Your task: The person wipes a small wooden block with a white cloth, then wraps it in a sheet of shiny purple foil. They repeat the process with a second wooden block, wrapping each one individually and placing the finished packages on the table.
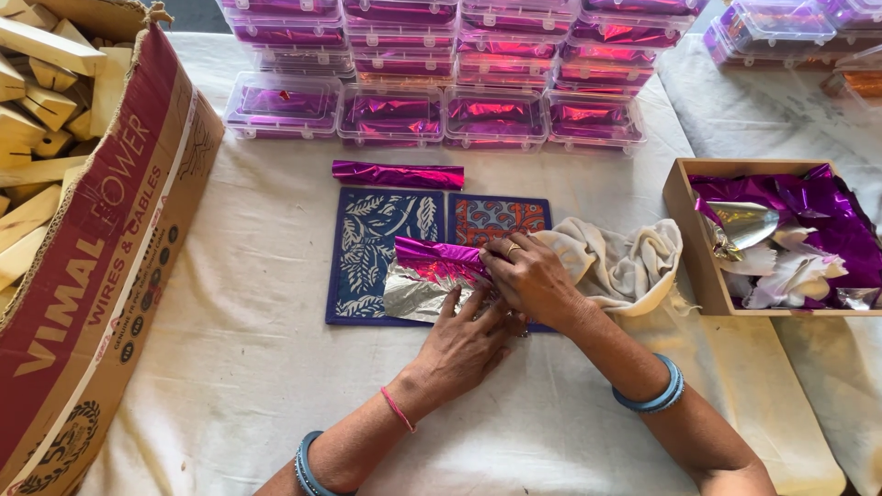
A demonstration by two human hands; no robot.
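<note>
both hands meet mid-frame on the foil sheet [430,274]: right hand [531,277] pinches its right end, left hand [467,342] flat below, foil stretching leftward over the printed mats [367,241]

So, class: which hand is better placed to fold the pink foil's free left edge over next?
Probably the left hand: it lies flat on the foil sheet nearer that edge, while the right hand presses the foil's right side.

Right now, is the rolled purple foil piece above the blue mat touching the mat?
Apart. In the head view a strip of white cloth shows between the rolled foil piece and the top edge of the blue mat.
</note>
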